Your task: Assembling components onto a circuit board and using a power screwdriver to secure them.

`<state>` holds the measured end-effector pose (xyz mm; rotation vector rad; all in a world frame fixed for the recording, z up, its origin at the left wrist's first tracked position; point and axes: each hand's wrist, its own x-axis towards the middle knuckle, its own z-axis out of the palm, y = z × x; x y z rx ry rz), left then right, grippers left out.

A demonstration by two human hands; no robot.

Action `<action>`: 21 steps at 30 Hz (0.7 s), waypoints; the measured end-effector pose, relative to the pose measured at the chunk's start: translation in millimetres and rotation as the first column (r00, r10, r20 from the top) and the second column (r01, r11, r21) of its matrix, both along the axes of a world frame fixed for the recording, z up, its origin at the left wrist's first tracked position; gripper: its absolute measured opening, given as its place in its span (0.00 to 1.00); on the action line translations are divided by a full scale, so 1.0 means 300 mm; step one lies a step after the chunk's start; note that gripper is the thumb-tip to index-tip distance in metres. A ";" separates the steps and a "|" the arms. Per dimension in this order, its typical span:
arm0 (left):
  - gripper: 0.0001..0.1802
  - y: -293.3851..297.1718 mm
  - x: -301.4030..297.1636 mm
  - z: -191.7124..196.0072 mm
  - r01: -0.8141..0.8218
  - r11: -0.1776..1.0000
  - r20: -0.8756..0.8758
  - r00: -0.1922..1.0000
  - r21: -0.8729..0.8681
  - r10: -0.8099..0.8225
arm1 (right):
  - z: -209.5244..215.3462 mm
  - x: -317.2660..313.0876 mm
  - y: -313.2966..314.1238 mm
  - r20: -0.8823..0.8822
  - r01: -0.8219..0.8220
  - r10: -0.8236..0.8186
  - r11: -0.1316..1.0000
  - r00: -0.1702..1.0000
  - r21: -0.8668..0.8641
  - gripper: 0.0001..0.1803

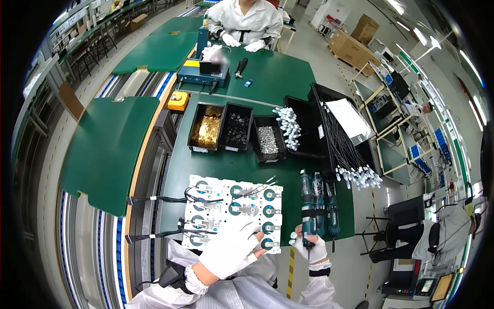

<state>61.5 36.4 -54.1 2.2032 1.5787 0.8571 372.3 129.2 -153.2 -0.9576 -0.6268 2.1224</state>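
Note:
A white board with round dark-green parts and metal tabs lies on the green table in front of me. My left hand, in a white glove with bare fingertips, reaches over its near edge. The fingers are apart, close to a green round part, and nothing shows between them. Off the board's right side, my right hand, also gloved, is closed round the near end of a teal electric screwdriver. Small white bits by its fingers are unclear. Another teal screwdriver lies alongside.
Black cables run leftward off the board. Beyond it stand black bins of brass parts, dark parts and silver parts. White-tipped cables fill a tray at right. A person sits across the table; a conveyor runs left.

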 end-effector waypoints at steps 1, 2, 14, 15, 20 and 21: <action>0.21 -0.001 -0.001 -0.006 -0.017 1.000 0.008 1.000 -0.011 0.017 | 0.036 -0.020 -0.019 -0.027 0.024 -0.022 0.995 0.999 0.101 0.27; 0.21 0.004 -0.001 -0.005 -0.013 1.000 -0.009 1.000 -0.018 0.012 | 0.087 -0.031 0.000 0.140 -0.058 0.030 0.978 0.990 0.199 0.34; 0.19 0.015 0.005 -0.019 -0.023 1.000 0.002 1.000 -0.009 0.023 | 0.314 -0.373 0.362 -0.253 0.160 0.109 0.525 0.961 0.836 0.59; 0.18 0.018 0.005 -0.023 -0.012 1.000 0.013 1.000 0.002 0.012 | 0.325 -0.400 0.360 -0.236 0.146 0.101 0.543 0.966 0.827 0.59; 0.18 0.016 0.000 -0.025 -0.020 0.999 0.004 1.000 -0.025 0.020 | 0.292 -0.461 0.405 -0.049 -0.014 0.138 0.423 0.989 0.906 0.59; 0.18 0.019 0.000 -0.024 -0.014 0.999 -0.012 1.000 -0.033 0.014 | 0.283 -0.453 0.404 -0.039 -0.017 0.114 0.451 0.993 0.892 0.60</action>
